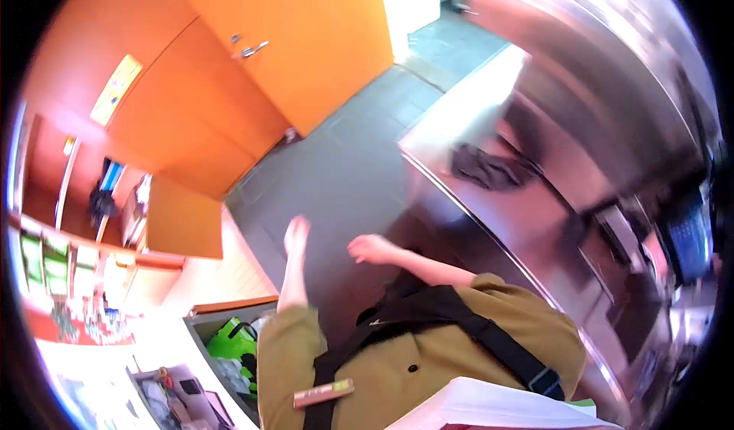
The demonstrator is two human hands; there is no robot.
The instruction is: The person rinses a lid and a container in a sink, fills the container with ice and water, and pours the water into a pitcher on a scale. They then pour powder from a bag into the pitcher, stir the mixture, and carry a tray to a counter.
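My left hand is raised over the grey floor with its fingers straight and together, and it holds nothing. My right hand hangs just to the right of it, bare forearm showing, fingers curled in with nothing in them. Both are blurred and touch nothing. Below them I see my olive jacket with black straps across it. The nearest thing to my right hand is the front edge of a stainless steel counter, on which a dark crumpled cloth lies.
Orange cabinet doors with a metal handle stand across the grey tiled floor. A bin holding a green bag sits at lower left. A white sheet lies at the bottom edge. Cluttered shelves line the far left.
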